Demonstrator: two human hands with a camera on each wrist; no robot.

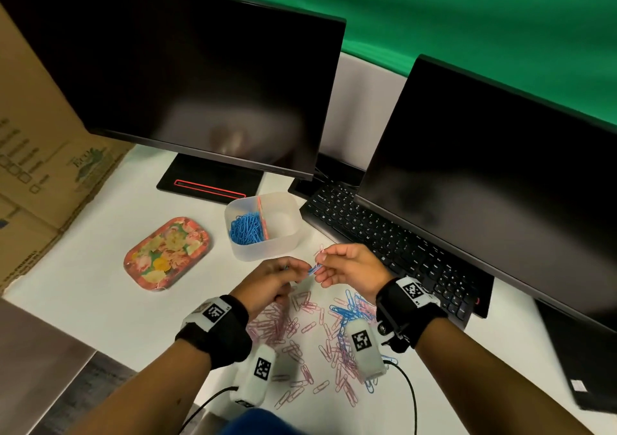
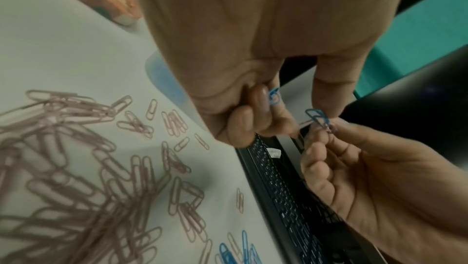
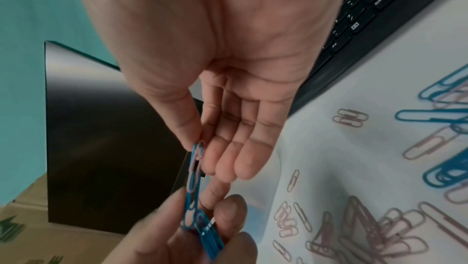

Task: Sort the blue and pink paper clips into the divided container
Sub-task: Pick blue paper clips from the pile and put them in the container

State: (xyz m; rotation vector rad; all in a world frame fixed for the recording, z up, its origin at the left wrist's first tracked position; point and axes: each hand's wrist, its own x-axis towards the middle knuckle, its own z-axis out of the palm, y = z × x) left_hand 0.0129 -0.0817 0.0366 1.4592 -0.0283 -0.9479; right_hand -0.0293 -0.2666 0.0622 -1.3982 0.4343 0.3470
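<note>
1. Left hand (image 1: 272,282): raised above the table (image 1: 110,304), fingers curled, gripping a small bundle of blue clips (image 3: 207,234); thumb and forefinger pinching the near end of a blue clip (image 1: 314,269).
2. Right hand (image 1: 350,269): raised opposite the left, thumb and forefinger pinching a pink clip (image 1: 320,253) hooked into that blue clip; remaining fingers loosely extended.
3. Linked pair: held clear of the table between both hands, just in front of the divided container (image 1: 267,251).
4. Divided container: translucent, standing on the table before the left monitor's base (image 1: 208,184); left compartment filled with a heap of blue clips (image 1: 247,229); right compartment showing no clips; divider (image 1: 262,215) orange-pink.
5. Loose clips (image 1: 300,331): scattered on the table beneath and behind both hands, mostly pink to the left, mixed blue and pink (image 1: 347,307) to the right; partly hidden by wrists and wrist-mounted cameras.
6. Surroundings: floral tin (image 1: 167,254) left of the container; black keyboard (image 1: 394,244) right of it, close beside the right hand; two dark monitors (image 1: 187,77) behind; cardboard box (image 1: 43,180) at far left; green backdrop (image 1: 467,17) behind.
7. Obstructions: nothing visibly lying between the hands and the container's open top.
</note>
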